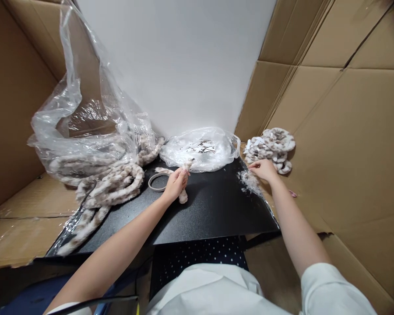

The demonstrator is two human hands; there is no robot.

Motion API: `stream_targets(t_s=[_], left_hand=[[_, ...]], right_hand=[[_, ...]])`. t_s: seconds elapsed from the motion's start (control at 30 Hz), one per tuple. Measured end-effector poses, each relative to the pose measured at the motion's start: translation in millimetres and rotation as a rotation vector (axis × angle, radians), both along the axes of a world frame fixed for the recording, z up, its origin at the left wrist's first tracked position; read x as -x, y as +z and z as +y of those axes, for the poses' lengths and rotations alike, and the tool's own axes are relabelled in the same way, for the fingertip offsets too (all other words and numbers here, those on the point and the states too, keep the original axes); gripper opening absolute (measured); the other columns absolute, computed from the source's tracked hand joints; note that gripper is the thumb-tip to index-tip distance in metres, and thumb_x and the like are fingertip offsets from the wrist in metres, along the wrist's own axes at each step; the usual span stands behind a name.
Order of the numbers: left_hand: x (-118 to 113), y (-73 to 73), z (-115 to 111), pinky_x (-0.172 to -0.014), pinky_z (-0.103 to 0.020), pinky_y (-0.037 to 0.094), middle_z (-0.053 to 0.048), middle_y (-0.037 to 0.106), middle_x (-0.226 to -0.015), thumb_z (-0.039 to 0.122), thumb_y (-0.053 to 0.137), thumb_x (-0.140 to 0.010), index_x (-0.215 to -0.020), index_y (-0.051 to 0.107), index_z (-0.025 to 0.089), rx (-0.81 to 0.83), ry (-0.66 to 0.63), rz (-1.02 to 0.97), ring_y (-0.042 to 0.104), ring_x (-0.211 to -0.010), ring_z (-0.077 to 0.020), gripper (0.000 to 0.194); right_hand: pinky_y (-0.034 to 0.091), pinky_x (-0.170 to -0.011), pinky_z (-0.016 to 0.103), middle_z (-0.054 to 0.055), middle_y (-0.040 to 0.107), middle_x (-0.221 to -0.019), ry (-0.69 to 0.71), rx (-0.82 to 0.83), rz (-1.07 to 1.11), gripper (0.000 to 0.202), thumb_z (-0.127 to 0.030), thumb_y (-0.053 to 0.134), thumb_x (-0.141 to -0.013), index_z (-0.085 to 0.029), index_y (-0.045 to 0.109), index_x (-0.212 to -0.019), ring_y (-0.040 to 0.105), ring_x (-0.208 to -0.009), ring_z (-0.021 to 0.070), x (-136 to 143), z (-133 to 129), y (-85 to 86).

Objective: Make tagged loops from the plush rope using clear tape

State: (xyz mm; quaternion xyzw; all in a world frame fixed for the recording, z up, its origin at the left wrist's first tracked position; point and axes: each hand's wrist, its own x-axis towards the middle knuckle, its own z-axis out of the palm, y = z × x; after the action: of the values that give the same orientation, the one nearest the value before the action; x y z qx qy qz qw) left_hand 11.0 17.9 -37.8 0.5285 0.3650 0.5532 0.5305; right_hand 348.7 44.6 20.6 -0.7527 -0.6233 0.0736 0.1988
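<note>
The left hand (176, 184) grips a fluffy strip (183, 196) over the black table (213, 210), just beside a tape roll (156, 182). The right hand (262, 169), fingers pinched narrow, is at a fluff pile (250, 181) by the table's right edge; a clear bag of small pieces (202, 148) lies behind, between them.

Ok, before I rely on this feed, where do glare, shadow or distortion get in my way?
Head view: bright glints streak the large clear bag; the black tabletop has a soft sheen. Head view: the wide lens seems to splay the cardboard walls, and the top right corner goes dark. Head view: the left hand reads clearly, but fine fluff blurs together.
</note>
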Motion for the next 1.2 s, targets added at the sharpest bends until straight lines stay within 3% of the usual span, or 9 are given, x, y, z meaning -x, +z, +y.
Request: stream_targets(t_s=[0.17, 0.3, 0.43, 0.5, 0.6, 0.73, 0.8, 1.0, 1.2], left_hand=[[-7, 10.8, -7, -0.041, -0.020, 0.025, 0.009, 0.030, -0.049, 0.064, 0.053, -0.080, -0.075, 0.050, 0.018, -0.045, 0.009, 0.050, 0.027, -0.042, -0.0075, 0.047], [-16, 33.3, -20, -0.063, -0.027, 0.041, 0.000, 0.047, -0.065, 0.057, 0.049, -0.087, -0.072, 0.056, 0.018, -0.272, 0.071, 0.252, 0.045, -0.064, -0.0143, 0.043], [-20, 63.3, -34, -0.095, -0.037, 0.034, -0.007, 0.057, -0.096, 0.047, 0.038, -0.095, -0.080, 0.063, 0.020, -0.550, 0.187, 0.548, 0.047, -0.099, -0.0228, 0.040], [-16, 75.9, -37, -0.096, -0.037, 0.033, -0.008, 0.057, -0.101, 0.045, 0.039, -0.095, -0.080, 0.062, 0.020, -0.567, 0.202, 0.580, 0.047, -0.101, -0.0234, 0.038], [-6, 88.6, -36, -0.088, -0.035, 0.039, -0.007, 0.060, -0.092, 0.049, 0.044, -0.093, -0.079, 0.061, 0.018, -0.529, 0.156, 0.498, 0.052, -0.091, -0.0220, 0.038], [10, 100.6, -28, -0.056, -0.027, 0.040, -0.001, 0.053, -0.067, 0.059, 0.054, -0.084, -0.075, 0.057, 0.018, -0.319, 0.035, 0.185, 0.048, -0.062, -0.0147, 0.043], [17, 110.2, -24, -0.051, -0.025, 0.038, 0.002, 0.046, -0.061, 0.059, 0.061, -0.080, -0.071, 0.053, 0.019, -0.280, 0.019, 0.030, 0.044, -0.055, -0.0121, 0.042], [47, 156.7, -26, -0.053, -0.024, 0.036, 0.006, 0.024, -0.057, 0.048, 0.074, -0.073, -0.067, 0.046, 0.021, -0.365, 0.183, -0.226, 0.028, -0.050, -0.0088, 0.040], [85, 192.7, -43, -0.047, -0.022, 0.027, 0.004, 0.012, -0.061, 0.047, 0.071, -0.074, -0.067, 0.042, 0.025, -0.534, 0.394, -0.208, 0.012, -0.049, -0.0122, 0.037]], right_hand=[[0.048, -0.075, 0.031, 0.009, 0.075, -0.091, 0.125, -0.080, 0.130, 0.024, -0.025, 0.062, -0.076, -0.015, 0.076, -0.094, 0.067, -0.082, 0.0215, 21, -8, 3.9], [0.048, -0.086, 0.036, 0.008, 0.073, -0.100, 0.570, -0.113, 0.441, 0.026, -0.033, 0.071, -0.072, -0.019, 0.074, -0.093, 0.065, -0.095, 0.0240, 82, -24, 3.7], [0.049, -0.085, 0.036, 0.005, 0.070, -0.104, 0.922, -0.094, 0.734, 0.033, -0.038, 0.072, -0.072, -0.023, 0.070, -0.102, 0.063, -0.099, 0.0242, 155, -37, 0.0], [0.050, -0.081, 0.035, 0.003, 0.070, -0.092, 0.939, -0.103, 0.852, 0.027, -0.044, 0.062, -0.081, -0.022, 0.070, -0.095, 0.063, -0.091, 0.0223, 181, -36, -2.2], [0.048, -0.076, 0.034, 0.003, 0.065, -0.081, 0.920, -0.191, 0.926, 0.037, -0.053, 0.051, -0.088, -0.020, 0.068, -0.085, 0.060, -0.079, 0.0200, 203, -32, -2.7], [0.047, -0.072, 0.031, 0.002, 0.061, -0.078, 0.992, -0.254, 0.922, 0.048, -0.062, 0.037, -0.092, -0.021, 0.063, -0.090, 0.056, -0.073, 0.0169, 213, -33, 1.3], [0.046, -0.076, 0.030, 0.002, 0.061, -0.081, 1.029, -0.249, 0.890, 0.048, -0.061, 0.034, -0.094, -0.021, 0.061, -0.089, 0.057, -0.076, 0.0164, 215, -34, 1.7], [0.046, -0.078, 0.030, 0.003, 0.062, -0.079, 0.995, -0.232, 0.785, 0.040, -0.047, 0.033, -0.097, -0.020, 0.056, -0.078, 0.060, -0.079, 0.0171, 214, -23, -21.5], [0.043, -0.076, 0.031, 0.003, 0.059, -0.075, 0.964, -0.239, 0.683, 0.031, -0.031, 0.037, -0.095, -0.020, 0.055, -0.072, 0.056, -0.075, 0.0176, 203, -12, -46.8]])
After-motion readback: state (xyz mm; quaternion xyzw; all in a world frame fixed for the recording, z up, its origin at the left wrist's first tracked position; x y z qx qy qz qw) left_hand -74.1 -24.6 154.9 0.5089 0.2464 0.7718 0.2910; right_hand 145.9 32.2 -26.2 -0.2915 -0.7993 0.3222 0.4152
